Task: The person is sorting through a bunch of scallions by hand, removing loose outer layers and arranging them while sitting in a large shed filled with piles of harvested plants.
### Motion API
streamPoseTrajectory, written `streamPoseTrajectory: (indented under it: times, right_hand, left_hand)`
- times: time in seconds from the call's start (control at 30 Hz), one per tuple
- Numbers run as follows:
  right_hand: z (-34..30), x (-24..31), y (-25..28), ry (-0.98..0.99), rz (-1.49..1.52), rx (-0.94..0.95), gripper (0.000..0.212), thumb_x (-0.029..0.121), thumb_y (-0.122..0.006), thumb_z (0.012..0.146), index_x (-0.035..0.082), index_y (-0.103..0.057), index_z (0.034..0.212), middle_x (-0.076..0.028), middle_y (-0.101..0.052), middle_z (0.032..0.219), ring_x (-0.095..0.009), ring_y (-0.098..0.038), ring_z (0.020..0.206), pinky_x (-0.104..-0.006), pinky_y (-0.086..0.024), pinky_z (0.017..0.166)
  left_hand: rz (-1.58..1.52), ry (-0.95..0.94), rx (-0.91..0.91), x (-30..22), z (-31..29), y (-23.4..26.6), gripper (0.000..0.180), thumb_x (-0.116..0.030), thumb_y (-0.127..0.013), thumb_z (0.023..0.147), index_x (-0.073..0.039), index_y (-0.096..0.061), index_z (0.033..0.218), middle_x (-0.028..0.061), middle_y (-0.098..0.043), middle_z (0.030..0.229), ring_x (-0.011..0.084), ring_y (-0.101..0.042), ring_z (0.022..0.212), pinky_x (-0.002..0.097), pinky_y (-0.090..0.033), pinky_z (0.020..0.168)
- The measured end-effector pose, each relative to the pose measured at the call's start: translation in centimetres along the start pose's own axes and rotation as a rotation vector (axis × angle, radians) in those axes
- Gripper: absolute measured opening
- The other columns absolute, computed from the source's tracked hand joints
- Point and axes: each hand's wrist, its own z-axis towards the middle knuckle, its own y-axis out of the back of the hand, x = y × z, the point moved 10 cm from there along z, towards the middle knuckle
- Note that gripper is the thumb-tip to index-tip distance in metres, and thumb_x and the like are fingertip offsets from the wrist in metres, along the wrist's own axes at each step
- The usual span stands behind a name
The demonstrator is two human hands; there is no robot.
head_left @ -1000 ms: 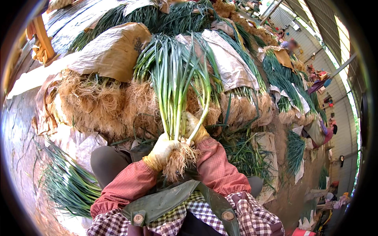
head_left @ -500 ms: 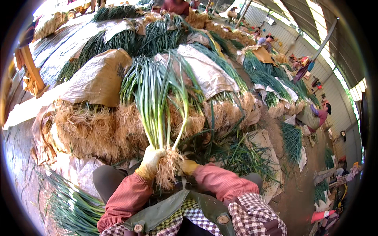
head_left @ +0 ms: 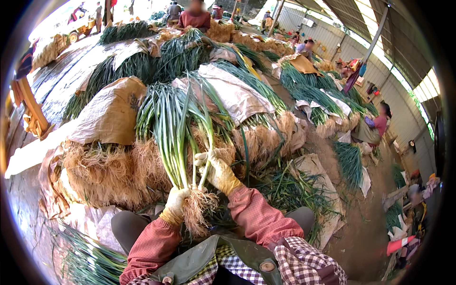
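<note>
A bunch of spring onions stands in front of me, green leaves fanned upward and brown roots hanging at the bottom. My left hand, in a pale yellowed glove, is closed around the white stem ends just above the roots. Higher up, on the bunch's right side, my gloved right hand closes its fingers on a spring onion stalk that leans outward. Some of the right fingertips are hidden behind the stalks.
Stacked spring onions with matted roots rise just ahead, partly under a tan sack and a white sack. Loose leaves lie at right, more onions at lower left. Other people sit farther off.
My right hand has moved up from beside the roots to the stalks and gripped one. My left hand has shifted slightly lower and left, still holding the bunch. The view has tilted up slightly.
</note>
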Motion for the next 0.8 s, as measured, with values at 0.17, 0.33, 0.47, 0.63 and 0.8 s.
streamPoseTrajectory:
  times: [0.17,0.33,0.47,0.63,0.8]
  right_hand:
    - [-1.4,-2.0,2.4,0.026,0.13,-0.251,0.04,0.039,-0.049,0.088,0.002,-0.057,0.098,-0.005,-0.06,0.081,-0.013,-0.055,0.069,-0.0254,-0.047,0.063]
    - [-3.0,1.0,4.4,0.229,-0.46,-0.486,0.035,0.035,-0.047,0.091,0.004,-0.061,0.082,0.001,-0.055,0.067,-0.007,-0.047,0.058,-0.0193,-0.039,0.055]
    - [-2.8,-1.2,4.6,0.031,-0.304,-0.43,0.03,0.029,-0.046,0.093,0.006,-0.059,0.079,0.003,-0.048,0.059,-0.005,-0.04,0.048,-0.0168,-0.032,0.044]
    - [-2.1,-5.0,10.3,-0.135,-0.546,-0.317,0.028,0.031,-0.052,0.088,0.005,-0.062,0.086,-0.004,-0.057,0.064,-0.015,-0.051,0.051,-0.0236,-0.043,0.049]
    - [-6.2,-7.7,8.5,0.217,-1.643,-0.006,0.019,0.014,-0.049,0.083,0.002,-0.064,0.084,-0.011,-0.062,0.078,-0.023,-0.057,0.071,-0.0322,-0.046,0.066]
  left_hand:
    - [0.022,-0.061,-0.016,0.0,0.2,0.2,0.017,0.009,-0.047,0.074,0.004,-0.054,0.089,0.0097,-0.058,0.076,0.02,-0.059,0.064,0.0289,-0.05,0.058]
    - [0.101,-0.009,-0.095,0.9,0.4,-0.3,0.018,0.006,-0.049,0.074,0.009,-0.054,0.091,0.0141,-0.06,0.076,0.021,-0.06,0.061,0.0293,-0.051,0.055]
    - [0.042,-0.018,-0.082,1.0,0.2,0.8,0.021,0.006,-0.047,0.076,0.009,-0.052,0.096,0.0159,-0.06,0.082,0.0238,-0.062,0.069,0.0306,-0.054,0.062]
    - [-0.023,-0.006,-0.05,1.8,0.9,-0.4,0.024,0.01,-0.047,0.071,0.009,-0.054,0.094,0.0147,-0.061,0.079,0.0223,-0.061,0.066,0.0302,-0.052,0.059]
    - [0.036,-0.039,-0.049,1.3,1.4,-0.5,0.024,0.009,-0.048,0.072,0.008,-0.055,0.096,0.0153,-0.062,0.083,0.0228,-0.062,0.069,0.0309,-0.053,0.063]
